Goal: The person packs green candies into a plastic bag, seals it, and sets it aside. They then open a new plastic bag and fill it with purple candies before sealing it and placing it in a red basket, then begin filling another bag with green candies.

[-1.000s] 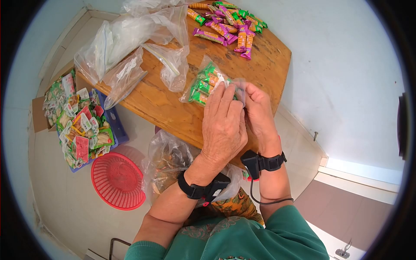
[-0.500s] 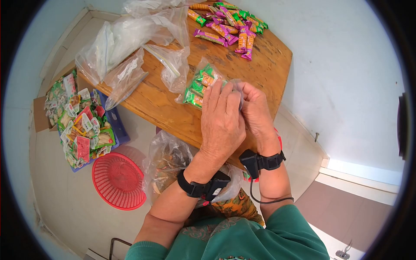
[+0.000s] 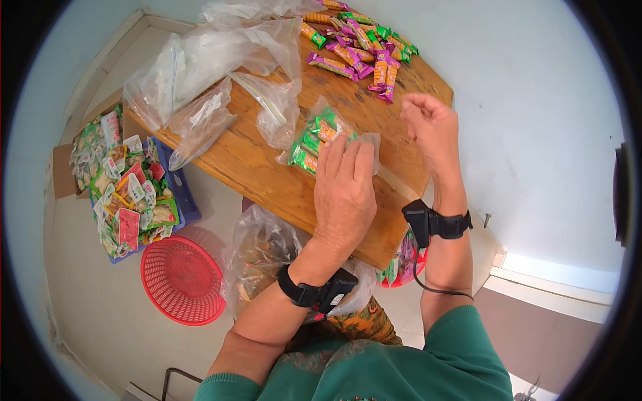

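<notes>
A clear zip bag lies on the wooden table with several green-and-orange snack packets inside. My left hand rests on the bag, its fingers stretched flat across the lower right part; the thumb is hidden. To the right, my right hand is raised above the table edge, apart from the bag. Its fingers are loosely bent, with a gap to the thumb and nothing visible between them. Beyond it lies a pile of purple and green snack packets.
Clear plastic bags cover the left of the table. On the floor are a blue crate heaped with food packets, a red basket and another red container under the table. A plastic bag hangs by my lap.
My right hand has let go of the bag's edge and moved up and right. My left hand stays on the bag. The view has shifted slightly.
</notes>
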`<action>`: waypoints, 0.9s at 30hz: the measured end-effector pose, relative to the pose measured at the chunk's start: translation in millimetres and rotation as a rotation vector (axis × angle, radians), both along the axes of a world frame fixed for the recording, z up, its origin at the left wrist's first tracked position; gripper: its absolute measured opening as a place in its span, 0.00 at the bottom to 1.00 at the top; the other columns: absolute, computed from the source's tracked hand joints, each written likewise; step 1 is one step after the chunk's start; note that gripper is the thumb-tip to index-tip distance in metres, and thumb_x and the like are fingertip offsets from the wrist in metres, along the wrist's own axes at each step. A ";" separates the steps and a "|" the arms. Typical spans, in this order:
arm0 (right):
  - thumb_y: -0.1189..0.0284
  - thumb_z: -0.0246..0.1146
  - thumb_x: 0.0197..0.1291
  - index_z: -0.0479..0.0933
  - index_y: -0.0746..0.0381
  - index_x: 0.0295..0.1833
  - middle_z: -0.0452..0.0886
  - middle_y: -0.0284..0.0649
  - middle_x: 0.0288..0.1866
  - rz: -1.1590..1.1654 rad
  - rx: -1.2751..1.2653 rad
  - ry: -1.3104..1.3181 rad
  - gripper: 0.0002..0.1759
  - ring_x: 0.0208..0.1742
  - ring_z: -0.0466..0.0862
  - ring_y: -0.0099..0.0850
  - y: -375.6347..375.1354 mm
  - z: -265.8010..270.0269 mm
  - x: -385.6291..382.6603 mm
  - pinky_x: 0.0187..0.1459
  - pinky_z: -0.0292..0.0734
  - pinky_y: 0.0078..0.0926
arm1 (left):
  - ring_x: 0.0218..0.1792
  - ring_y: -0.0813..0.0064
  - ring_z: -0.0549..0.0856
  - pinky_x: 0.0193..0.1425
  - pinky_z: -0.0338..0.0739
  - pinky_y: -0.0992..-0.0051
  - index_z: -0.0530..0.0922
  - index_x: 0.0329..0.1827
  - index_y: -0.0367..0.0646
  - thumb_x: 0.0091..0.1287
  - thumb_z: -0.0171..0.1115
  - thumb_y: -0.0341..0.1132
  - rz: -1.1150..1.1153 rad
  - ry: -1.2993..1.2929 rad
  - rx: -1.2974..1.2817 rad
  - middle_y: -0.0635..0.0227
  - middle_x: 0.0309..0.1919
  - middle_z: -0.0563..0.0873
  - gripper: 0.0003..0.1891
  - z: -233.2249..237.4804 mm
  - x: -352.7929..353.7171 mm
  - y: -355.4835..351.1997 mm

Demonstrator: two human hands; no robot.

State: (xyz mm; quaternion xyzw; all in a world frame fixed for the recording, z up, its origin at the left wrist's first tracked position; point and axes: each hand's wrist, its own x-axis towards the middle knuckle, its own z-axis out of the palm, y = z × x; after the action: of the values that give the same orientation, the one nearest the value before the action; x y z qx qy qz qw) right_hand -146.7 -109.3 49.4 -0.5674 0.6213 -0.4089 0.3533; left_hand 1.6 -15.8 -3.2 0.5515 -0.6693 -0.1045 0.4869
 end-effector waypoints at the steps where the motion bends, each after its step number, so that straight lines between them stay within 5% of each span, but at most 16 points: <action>1: 0.73 0.66 0.66 0.86 0.67 0.47 0.87 0.35 0.33 0.038 -0.086 0.061 0.10 0.28 0.79 0.18 -8.7 2.7 6.1 0.32 0.74 0.17 | 0.63 0.45 0.79 0.70 0.71 0.48 0.76 0.57 0.36 0.54 0.66 0.18 0.006 -0.002 0.000 0.54 0.53 0.84 0.25 0.7 0.0 0.0; 8: 0.71 0.66 0.60 0.87 0.60 0.49 0.89 0.45 0.39 0.268 -0.466 0.474 0.12 0.36 0.89 0.39 -90.0 -12.0 66.2 0.42 0.82 0.37 | 0.61 0.46 0.79 0.70 0.72 0.50 0.77 0.56 0.34 0.53 0.65 0.18 0.004 -0.005 0.006 0.52 0.52 0.84 0.23 2.1 0.3 1.4; 10: 0.67 0.67 0.62 0.86 0.58 0.52 0.88 0.49 0.38 0.351 -0.565 0.879 0.14 0.39 0.88 0.46 -109.7 -18.1 83.2 0.42 0.82 0.44 | 0.61 0.45 0.79 0.69 0.72 0.51 0.76 0.57 0.33 0.54 0.65 0.18 0.029 0.006 0.019 0.51 0.51 0.84 0.24 4.7 1.0 0.2; 13: 0.66 0.65 0.62 0.84 0.58 0.54 0.87 0.51 0.44 0.413 -0.484 1.082 0.16 0.47 0.85 0.53 -130.3 -20.5 100.6 0.47 0.80 0.52 | 0.60 0.45 0.80 0.68 0.73 0.52 0.75 0.60 0.31 0.55 0.64 0.17 0.080 0.034 0.029 0.48 0.50 0.84 0.26 5.0 4.7 -0.7; 27: 0.68 0.67 0.61 0.80 0.57 0.57 0.88 0.47 0.46 0.545 -0.481 1.065 0.18 0.50 0.86 0.50 -165.9 -37.1 105.1 0.51 0.81 0.50 | 0.59 0.47 0.80 0.67 0.73 0.51 0.77 0.60 0.35 0.55 0.62 0.17 0.102 0.009 0.018 0.47 0.50 0.84 0.25 5.8 6.9 1.6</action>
State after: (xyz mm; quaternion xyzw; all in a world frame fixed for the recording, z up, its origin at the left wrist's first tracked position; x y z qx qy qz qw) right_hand -41.7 -275.1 12.3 -0.8935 0.4362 -0.0947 -0.0496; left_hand 8.5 -14.2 2.6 0.5887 -0.6372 -0.0880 0.4896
